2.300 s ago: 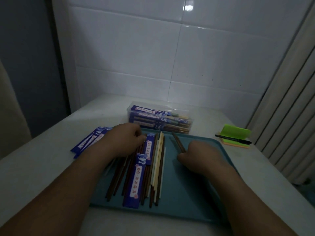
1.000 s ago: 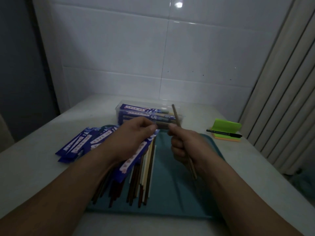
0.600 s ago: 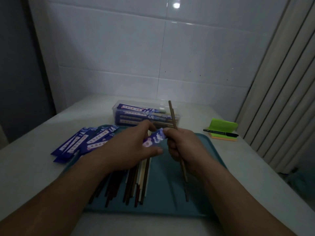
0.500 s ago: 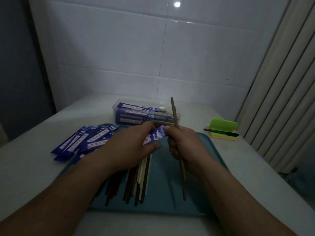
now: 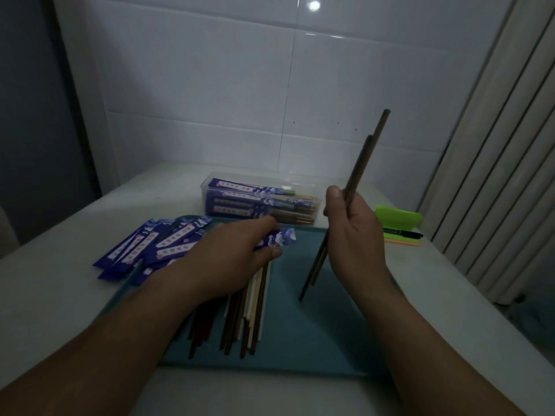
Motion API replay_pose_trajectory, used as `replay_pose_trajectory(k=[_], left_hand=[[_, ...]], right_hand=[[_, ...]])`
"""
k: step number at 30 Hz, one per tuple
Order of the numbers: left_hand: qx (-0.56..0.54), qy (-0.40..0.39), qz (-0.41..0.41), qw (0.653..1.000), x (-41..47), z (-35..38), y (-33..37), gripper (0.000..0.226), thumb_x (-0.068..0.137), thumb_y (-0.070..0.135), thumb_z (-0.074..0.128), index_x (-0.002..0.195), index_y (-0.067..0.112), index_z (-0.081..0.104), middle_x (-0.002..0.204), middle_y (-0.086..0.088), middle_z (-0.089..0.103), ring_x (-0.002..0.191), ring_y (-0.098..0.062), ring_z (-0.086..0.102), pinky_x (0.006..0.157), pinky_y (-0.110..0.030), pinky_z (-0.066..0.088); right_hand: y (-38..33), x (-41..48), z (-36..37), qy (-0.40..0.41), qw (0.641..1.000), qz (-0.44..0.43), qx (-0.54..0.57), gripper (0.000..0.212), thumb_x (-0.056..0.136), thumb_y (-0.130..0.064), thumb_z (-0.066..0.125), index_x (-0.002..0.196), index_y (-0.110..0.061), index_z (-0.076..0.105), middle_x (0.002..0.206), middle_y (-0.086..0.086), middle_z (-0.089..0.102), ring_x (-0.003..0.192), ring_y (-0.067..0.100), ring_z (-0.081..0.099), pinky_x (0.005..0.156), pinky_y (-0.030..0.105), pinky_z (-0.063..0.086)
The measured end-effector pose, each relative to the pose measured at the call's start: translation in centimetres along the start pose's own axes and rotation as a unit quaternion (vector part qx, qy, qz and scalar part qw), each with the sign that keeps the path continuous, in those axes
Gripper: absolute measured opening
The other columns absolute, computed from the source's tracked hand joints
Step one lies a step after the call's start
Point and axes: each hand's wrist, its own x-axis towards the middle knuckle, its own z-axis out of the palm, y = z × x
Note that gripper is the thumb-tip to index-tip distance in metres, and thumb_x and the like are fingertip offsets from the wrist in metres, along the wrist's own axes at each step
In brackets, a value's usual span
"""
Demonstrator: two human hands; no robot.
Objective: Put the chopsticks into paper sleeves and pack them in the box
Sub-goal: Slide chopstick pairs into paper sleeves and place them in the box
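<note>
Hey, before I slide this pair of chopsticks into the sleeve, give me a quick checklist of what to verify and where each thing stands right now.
1. Right hand grips two chopsticks: ok.
2. Their ends level: not ok, one stands higher than the other.
3. Left hand holds a paper sleeve: ok.
4. Sleeve mouth open: cannot tell, too dim.
5. Tips aimed at the sleeve: not ok, they point down at the tray, apart from the sleeve.
6. Room left in the box: cannot tell.
</note>
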Motion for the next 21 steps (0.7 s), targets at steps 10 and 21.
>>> replay_pose_trajectory(k=[10,21], left_hand=[[0.028,-0.01,-0.013,0.999,0.1,0.4,-0.2,0.032,0.099,0.054,0.057,0.125,0.037,0.052,0.119,0.006,0.069,0.104,-0.018,0.065,0.085,-0.04,0.053],[0.021,-0.008,-0.008,1.0,0.0,0.5,-0.1,0.028,0.099,0.051,0.057,0.123,0.037,0.052,0.118,0.009,0.068,0.104,-0.014,0.065,0.085,-0.038,0.052]], right_hand=[[0.7,-0.1,0.2,-0.045,0.992,-0.064,-0.103,0.032,0.106,-0.05,0.041,0.081,-0.038,0.056,0.067,-0.021,0.06,0.068,-0.005,0.058,0.054,0.013,0.036],[2.6,-0.4,0.9,-0.112,0.985,-0.044,-0.127,0.027,0.104,-0.049,0.053,0.1,-0.029,0.072,0.074,-0.011,0.067,0.069,0.002,0.061,0.064,0.033,0.051]])
